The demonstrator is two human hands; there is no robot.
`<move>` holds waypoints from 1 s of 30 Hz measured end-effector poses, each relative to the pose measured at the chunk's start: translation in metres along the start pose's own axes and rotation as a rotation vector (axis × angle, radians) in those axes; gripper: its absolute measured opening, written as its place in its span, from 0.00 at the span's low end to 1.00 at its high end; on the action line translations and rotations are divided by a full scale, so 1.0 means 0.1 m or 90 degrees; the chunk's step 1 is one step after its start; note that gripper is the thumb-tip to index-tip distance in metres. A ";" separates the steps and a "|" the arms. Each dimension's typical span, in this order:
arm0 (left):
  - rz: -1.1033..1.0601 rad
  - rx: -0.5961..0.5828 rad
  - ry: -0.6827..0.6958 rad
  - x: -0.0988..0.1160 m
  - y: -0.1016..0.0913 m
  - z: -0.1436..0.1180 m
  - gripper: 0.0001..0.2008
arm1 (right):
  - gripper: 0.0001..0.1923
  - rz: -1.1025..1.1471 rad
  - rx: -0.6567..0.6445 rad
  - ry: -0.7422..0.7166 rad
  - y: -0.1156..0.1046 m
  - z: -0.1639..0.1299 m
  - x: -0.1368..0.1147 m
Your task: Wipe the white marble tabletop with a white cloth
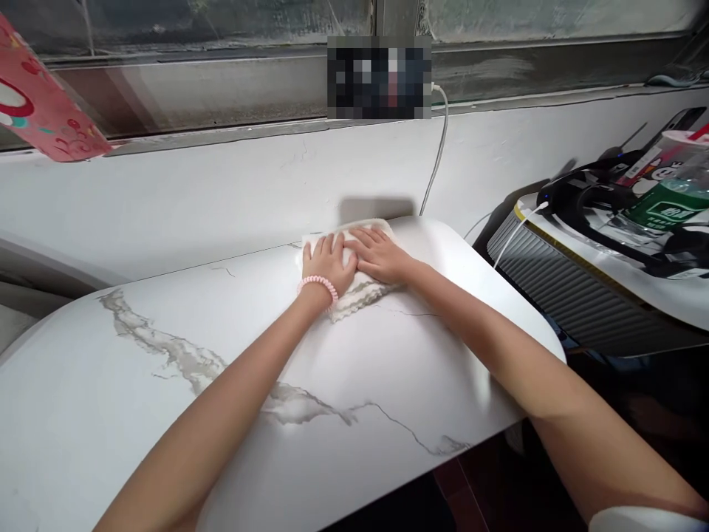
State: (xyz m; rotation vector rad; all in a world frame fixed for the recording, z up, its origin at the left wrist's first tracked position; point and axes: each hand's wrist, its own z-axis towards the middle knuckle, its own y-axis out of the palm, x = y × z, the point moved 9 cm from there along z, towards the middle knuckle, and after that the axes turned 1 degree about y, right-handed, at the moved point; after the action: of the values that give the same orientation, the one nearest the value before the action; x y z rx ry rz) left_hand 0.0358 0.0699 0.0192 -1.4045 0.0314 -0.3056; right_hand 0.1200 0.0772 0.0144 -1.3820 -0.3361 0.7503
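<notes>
A folded white cloth [354, 295] lies near the far edge of a white marble-patterned table [166, 414]. My left hand [328, 264] rests flat on the cloth's left half, with a pink bead bracelet [317, 284] on its wrist. Beside it, my right hand [379, 255] presses flat on the cloth's right half. The fingers of both hands are spread and point toward the wall, and most of the cloth is hidden under them.
A white wall and a window sill [221, 133] run behind the table. A white cable [437, 159] hangs from a blurred object on the sill. A ribbed grey appliance [570, 295] piled with bottles and black cords stands right of the table. A pink patterned item [44, 111] is upper left.
</notes>
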 end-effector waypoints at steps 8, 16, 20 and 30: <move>-0.024 -0.036 0.066 0.61 -0.08 -1.21 0.31 | 0.29 0.002 0.014 -0.009 -0.19 -1.31 -0.72; -0.137 -0.071 0.158 1.24 -0.13 -2.00 0.32 | 0.33 0.087 0.001 0.081 -0.38 -2.29 -0.88; -0.160 -0.115 0.126 1.34 -0.07 -1.89 0.32 | 0.32 0.123 0.038 0.180 -0.37 -2.31 -0.51; -0.113 -0.079 0.114 1.19 0.08 -0.90 0.31 | 0.26 0.031 0.107 0.169 -0.36 -1.41 0.17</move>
State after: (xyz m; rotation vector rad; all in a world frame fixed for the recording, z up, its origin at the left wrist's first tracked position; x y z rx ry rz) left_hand 0.1337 -0.0432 0.0147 -1.5027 0.0747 -0.5851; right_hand 0.2307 -0.0193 0.0187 -1.3145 -0.0301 0.6106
